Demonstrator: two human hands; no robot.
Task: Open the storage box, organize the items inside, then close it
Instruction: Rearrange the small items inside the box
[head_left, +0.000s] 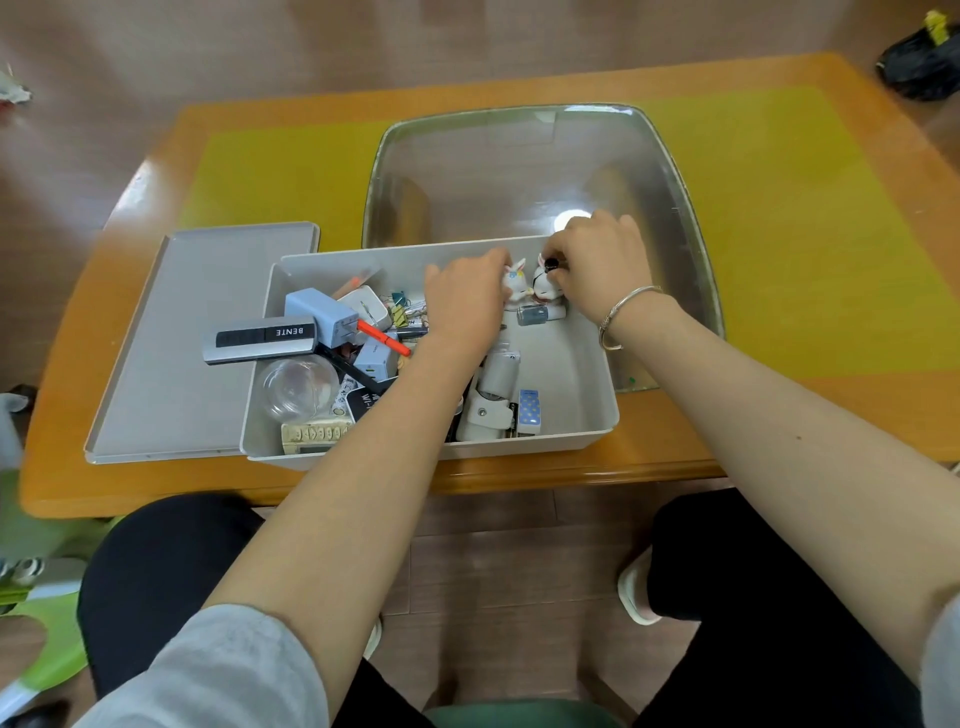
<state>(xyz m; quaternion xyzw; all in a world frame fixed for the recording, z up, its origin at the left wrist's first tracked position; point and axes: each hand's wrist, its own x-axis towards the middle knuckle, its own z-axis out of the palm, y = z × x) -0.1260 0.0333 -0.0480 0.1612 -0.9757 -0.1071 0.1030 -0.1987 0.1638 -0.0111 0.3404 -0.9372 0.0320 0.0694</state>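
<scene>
- Head camera: the open grey storage box (587, 410) sits on the table (779, 415), its lid (197, 332) flat alongside.
- Left hand (465, 301) pinches a white rabbit figurine (514, 280).
- Right hand (602, 265) grips the second figurine (545, 283), just beside the first.
- A grey remote (260, 338) overhangs the box's rim, well left of both grips.

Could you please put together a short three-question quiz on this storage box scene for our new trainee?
1. True or false: the lid is on the storage box.
2. Which thing sticks out over the box's left wall?
A. the silver remote
B. the orange pen
C. the clear dome
3. Fill in: the left hand and right hand are both at the two small white ______ figurines near the box's far wall.

Key:
1. False; it lies on the table, left of the box.
2. A
3. rabbit
</scene>
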